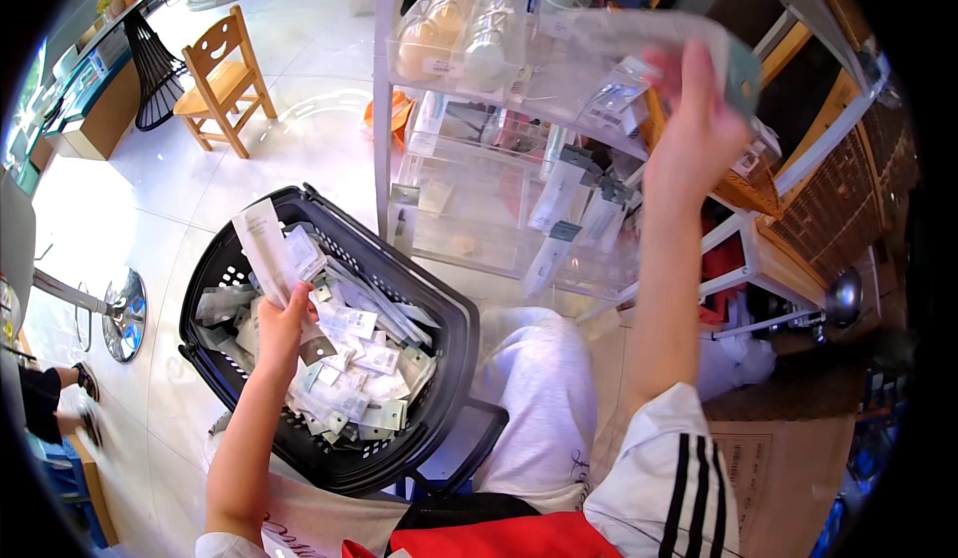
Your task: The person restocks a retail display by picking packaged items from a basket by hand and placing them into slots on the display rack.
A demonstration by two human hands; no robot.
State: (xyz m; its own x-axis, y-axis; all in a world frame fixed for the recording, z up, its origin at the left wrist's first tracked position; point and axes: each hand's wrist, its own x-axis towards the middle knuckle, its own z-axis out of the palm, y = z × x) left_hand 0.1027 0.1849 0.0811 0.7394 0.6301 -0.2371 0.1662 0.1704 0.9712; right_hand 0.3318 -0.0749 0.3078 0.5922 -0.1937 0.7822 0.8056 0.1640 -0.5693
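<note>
My left hand (281, 327) grips a long, flat white packet (262, 249) with a grey end, held above a black plastic shopping basket (465, 333). Inside the basket lie many small clear-and-white packets (374, 389) with printed labels, heaped loosely. Up at the right, my right hand (700, 120) is closed on a clear packet with a grey-green header (741, 75), blurred by motion; what it contains cannot be made out. That hand is level with the upper tier of a clear acrylic display shelf (557, 97).
Cups (453, 34) stand on the upper tier, with header-card packets (560, 187) lower down. A wooden tray (748, 187) juts out at right. A small wooden chair (224, 82) stands on the tiled floor, and a person's feet (86, 408) show at far left.
</note>
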